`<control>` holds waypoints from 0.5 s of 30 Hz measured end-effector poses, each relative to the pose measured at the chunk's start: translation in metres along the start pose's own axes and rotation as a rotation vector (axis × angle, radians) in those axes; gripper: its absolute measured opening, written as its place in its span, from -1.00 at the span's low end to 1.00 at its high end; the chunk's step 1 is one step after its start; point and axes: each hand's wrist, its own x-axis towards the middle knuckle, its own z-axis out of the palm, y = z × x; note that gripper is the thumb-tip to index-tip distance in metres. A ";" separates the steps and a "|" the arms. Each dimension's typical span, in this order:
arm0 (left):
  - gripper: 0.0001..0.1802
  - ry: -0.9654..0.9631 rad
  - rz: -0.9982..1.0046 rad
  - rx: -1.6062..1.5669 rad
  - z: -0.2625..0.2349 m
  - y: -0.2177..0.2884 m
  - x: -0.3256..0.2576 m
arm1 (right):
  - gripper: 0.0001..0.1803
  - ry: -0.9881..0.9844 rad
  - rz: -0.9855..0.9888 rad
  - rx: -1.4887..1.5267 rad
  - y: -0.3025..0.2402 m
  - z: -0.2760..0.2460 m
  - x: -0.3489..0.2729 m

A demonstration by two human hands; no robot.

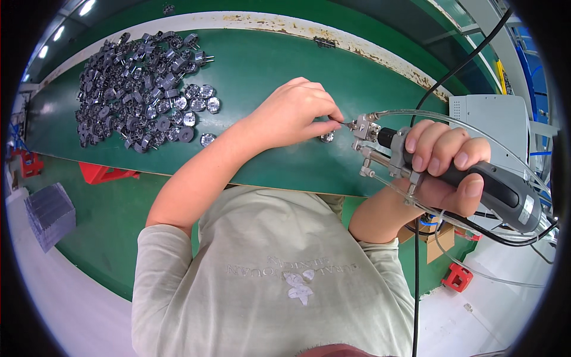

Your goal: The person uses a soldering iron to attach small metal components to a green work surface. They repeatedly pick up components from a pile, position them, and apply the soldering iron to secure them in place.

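My right hand (pixel 446 157) is wrapped round the dark grey body of an electric screwdriver (pixel 510 195), which lies almost level and points left. At its front is a metal nose (pixel 364 128) with fittings and clear tubing. My left hand (pixel 300 113) reaches up to the tip of that nose, thumb and forefinger pinched together. Something thin and dark shows between them and the tip, too small to name. Just below the left fingertips a small round part (pixel 327 137) with a shiny clear face sits on the green bench (pixel 250 65), partly hidden.
A large heap of small grey and clear round parts (pixel 143 89), some with metal pins, covers the bench's left. A pale raised rim (pixel 291 25) runs along the back. Black cables, clear hoses (pixel 440 113) and a light grey machine box (pixel 491 119) crowd the right.
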 end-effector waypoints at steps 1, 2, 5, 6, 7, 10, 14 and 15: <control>-0.83 0.001 -0.001 0.007 0.000 -0.001 0.000 | -0.70 0.001 -0.004 0.002 0.000 0.000 0.001; -0.82 -0.001 -0.006 0.010 -0.001 -0.001 0.000 | -0.69 0.003 -0.008 0.003 0.001 0.000 0.001; -0.77 -0.017 -0.020 0.014 -0.003 -0.001 0.001 | -0.69 0.011 -0.012 -0.008 0.002 0.001 0.002; -0.74 -0.029 -0.023 0.014 -0.005 0.001 0.002 | -0.70 0.014 -0.003 -0.014 0.001 0.001 0.001; -0.71 -0.042 -0.026 0.013 -0.007 0.001 0.002 | -0.70 0.017 0.005 -0.020 0.001 0.002 0.000; -0.62 -0.054 -0.024 0.044 -0.010 0.005 -0.002 | -0.72 0.012 0.043 -0.016 0.006 0.000 -0.006; -0.60 -0.177 -0.020 0.133 -0.007 0.006 -0.005 | -0.72 0.056 0.068 -0.014 0.012 0.000 -0.019; -0.61 -0.186 -0.025 0.132 -0.009 0.007 -0.005 | -0.72 0.058 0.066 -0.007 0.014 0.001 -0.020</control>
